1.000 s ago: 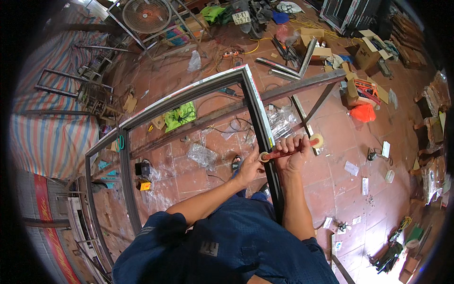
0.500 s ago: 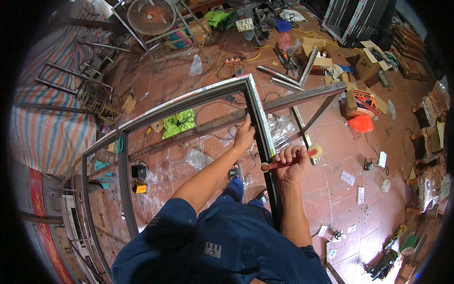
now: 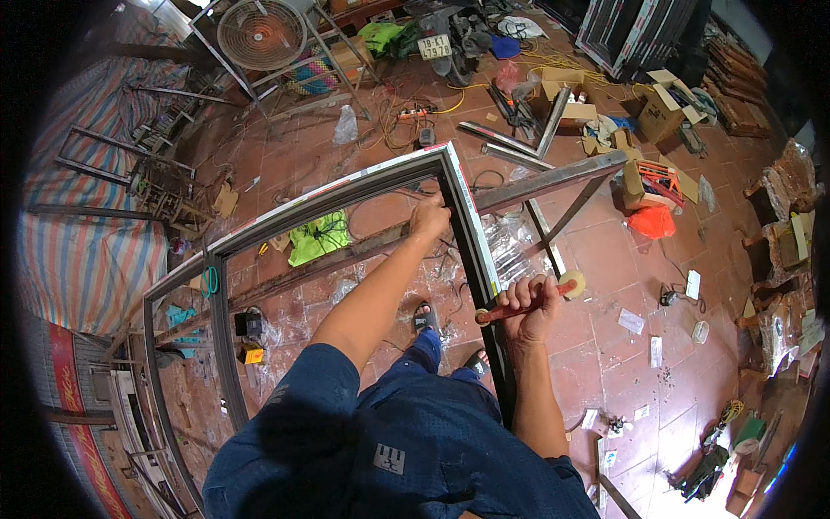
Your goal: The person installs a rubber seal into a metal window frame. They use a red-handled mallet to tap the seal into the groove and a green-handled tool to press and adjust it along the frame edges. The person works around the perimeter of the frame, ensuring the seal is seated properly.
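Observation:
A large dark metal window frame [image 3: 346, 183] with white film along its outer edge rests on a steel support bar [image 3: 553, 183]. My right hand [image 3: 529, 316] is closed round the red handle of a spline roller [image 3: 506, 311]. Its larger pale wheel sticks out to the right, and its smaller wheel sits on the frame's right-hand bar. My left hand [image 3: 430, 216] is at the inner side of that bar, just below the far corner. Its fingers are curled together; what they pinch, if anything, is hidden.
A teal loop [image 3: 210, 281] hangs on the frame's middle bar. On the tiled floor lie a lime-green bag [image 3: 316, 238], an orange bag [image 3: 650, 221], cardboard boxes [image 3: 661, 117], cables and scraps. A fan [image 3: 261, 36] stands at the back left, and wrapped frames [image 3: 635, 35] lean at the back right.
My left hand has shifted up and left along the frame's bar toward the far corner, its fingers now more curled. The right hand and roller have moved slightly down the bar.

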A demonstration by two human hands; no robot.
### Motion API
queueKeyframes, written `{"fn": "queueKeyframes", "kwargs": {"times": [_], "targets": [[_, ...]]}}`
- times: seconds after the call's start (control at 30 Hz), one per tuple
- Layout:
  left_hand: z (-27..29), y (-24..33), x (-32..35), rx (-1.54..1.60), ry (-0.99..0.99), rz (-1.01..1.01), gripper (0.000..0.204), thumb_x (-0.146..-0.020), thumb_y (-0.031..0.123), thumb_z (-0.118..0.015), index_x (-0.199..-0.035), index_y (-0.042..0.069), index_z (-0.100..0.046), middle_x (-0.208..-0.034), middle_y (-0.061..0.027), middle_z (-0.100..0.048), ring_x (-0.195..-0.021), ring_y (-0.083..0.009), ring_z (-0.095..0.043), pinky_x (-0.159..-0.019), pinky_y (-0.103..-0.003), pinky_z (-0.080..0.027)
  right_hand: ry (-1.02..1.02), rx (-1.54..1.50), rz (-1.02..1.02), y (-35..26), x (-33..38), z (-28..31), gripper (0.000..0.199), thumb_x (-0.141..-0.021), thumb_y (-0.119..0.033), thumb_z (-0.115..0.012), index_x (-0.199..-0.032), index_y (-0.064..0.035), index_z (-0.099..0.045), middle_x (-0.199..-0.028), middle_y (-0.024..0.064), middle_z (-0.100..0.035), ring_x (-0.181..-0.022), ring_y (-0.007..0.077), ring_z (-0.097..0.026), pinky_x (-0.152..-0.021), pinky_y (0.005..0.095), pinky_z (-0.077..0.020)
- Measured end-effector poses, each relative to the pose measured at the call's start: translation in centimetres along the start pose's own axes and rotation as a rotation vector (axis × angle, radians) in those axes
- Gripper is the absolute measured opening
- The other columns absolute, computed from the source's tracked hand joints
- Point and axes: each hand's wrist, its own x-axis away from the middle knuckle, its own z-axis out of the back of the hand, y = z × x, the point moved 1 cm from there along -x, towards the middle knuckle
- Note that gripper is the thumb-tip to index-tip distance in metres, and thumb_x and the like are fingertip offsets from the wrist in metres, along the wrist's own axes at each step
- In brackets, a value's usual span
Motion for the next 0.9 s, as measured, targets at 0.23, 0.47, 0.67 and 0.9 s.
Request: {"fn": "queueKeyframes", "kwargs": {"times": [0.23,0.47,0.67,0.9], "targets": [[1.3,1.6,-2.7,0.413,-0.048,0.232,0.039,-0.095,0.010,-0.061,-0.134,0.015,-0.068,-0.078,-0.0081,-0.069,-0.051,-0.0193,-0.062,-0.048,-0.034,-0.050,0.027,0.034,-0.006,-0.1,0.2,-0.5,0.044,-0.102,-0.044,-0.059,-0.074,-0.0145,-0.041,-0.062,0.0008,-0.038,-0.059,0.0182,-0.042,-0.063,0.0379,-0.0443],[1.6,1.5,-1.6,0.574,-0.094,0.236,0.044,-0.098,0.011,-0.060,-0.142,0.010,-0.062,-0.077,-0.0031,-0.061,-0.052,-0.0145,-0.060,-0.041,-0.028,-0.040,0.003,0.044,-0.007,0.0,-0.1,-0.1,0.044,-0.102,-0.044,-0.059,-0.074,-0.0145,-0.041,-0.062,0.0011,-0.038,-0.060,0.0183,-0.042,-0.063,0.0376,-0.0444],[1.9,1.0,-1.8,0.607,-0.136,0.209,0.061,-0.098,0.009,-0.057,-0.158,0.014,-0.046,-0.075,-0.0025,-0.059,-0.052,-0.0149,-0.060,-0.041,-0.027,-0.044,0.000,0.024,-0.020,0.2,0.0,0.0,0.045,-0.102,-0.045,-0.060,-0.074,-0.0141,-0.041,-0.062,0.0011,-0.038,-0.060,0.0185,-0.042,-0.063,0.0381,-0.0448],[1.8,1.1,-2.0,0.622,-0.135,0.233,0.060,-0.098,0.006,-0.058,-0.157,0.014,-0.049,-0.076,-0.0040,-0.061,-0.052,-0.0154,-0.061,-0.042,-0.028,-0.047,0.000,0.025,-0.024,-0.1,0.0,0.1,0.044,-0.102,-0.044,-0.060,-0.075,-0.0142,-0.042,-0.063,0.0012,-0.039,-0.061,0.0185,-0.044,-0.065,0.0381,-0.0451]]}}
